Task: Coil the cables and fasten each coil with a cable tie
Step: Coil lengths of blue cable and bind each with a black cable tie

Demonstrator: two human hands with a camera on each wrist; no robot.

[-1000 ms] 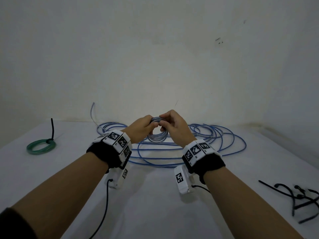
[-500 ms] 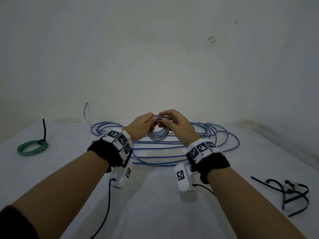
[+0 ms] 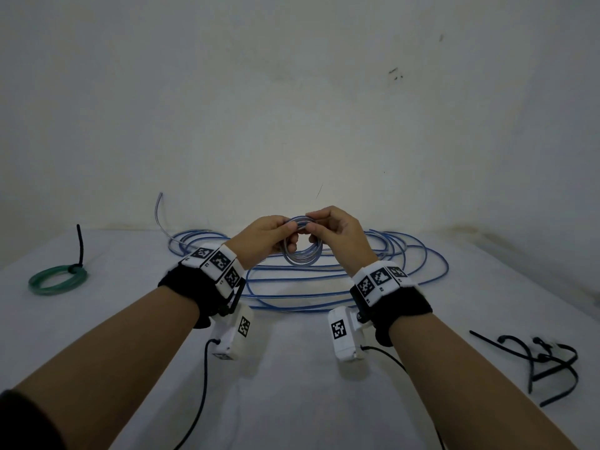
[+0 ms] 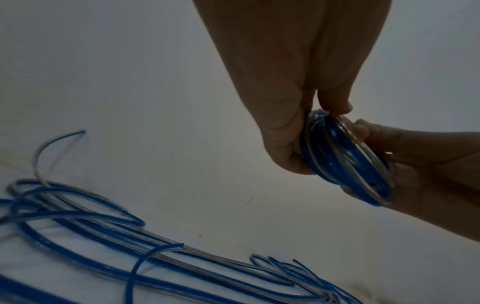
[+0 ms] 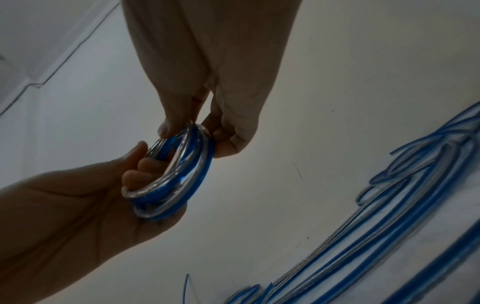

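A small coil of blue and clear cable (image 3: 302, 251) (image 4: 348, 162) (image 5: 176, 174) is held upright above the table between both hands. My left hand (image 3: 266, 237) (image 4: 293, 115) pinches its upper left side, fingers curled round the loops. My right hand (image 3: 334, 233) (image 5: 207, 115) pinches the top right of the same coil with thumb and fingers. More loose blue cable (image 3: 341, 274) (image 4: 91, 226) (image 5: 389, 216) lies in wide loops on the white table (image 3: 292, 401) behind and below the hands.
A green coil (image 3: 58, 280) with a black tie (image 3: 79, 245) around it lies at the far left. Several black cable ties (image 3: 545, 362) are heaped at the right edge. A white wall (image 3: 292, 108) stands close behind the table.
Both hands have lifted the small coil slightly and shifted their pinch to its top; the view has drifted a little, the rest stays put.
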